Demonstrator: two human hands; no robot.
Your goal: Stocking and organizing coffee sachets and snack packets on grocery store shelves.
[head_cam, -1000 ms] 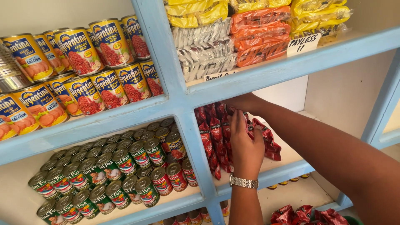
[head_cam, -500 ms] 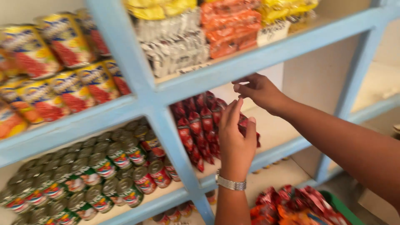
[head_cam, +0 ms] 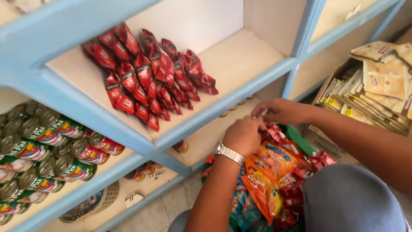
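Note:
My left hand, with a metal watch on its wrist, is curled down over red sachets at the top of a green bin. The bin is heaped with orange packets and more red ones. Its fingertips are hidden. My right hand reaches in from the right, and its pinched fingers touch my left hand just above the bin. On the blue shelf above, a pile of the same red sachets lies in overlapping rows, apart from both hands.
Green-labelled cans lie stacked on the shelf at the left. A cardboard box of beige packets stands at the right. My grey-blue clad knee fills the lower right. A wire basket sits on the lowest shelf.
Both hands have dropped from the red sachets on the shelf to the bin below. The view has swung down and right, so the upper shelves are out of sight.

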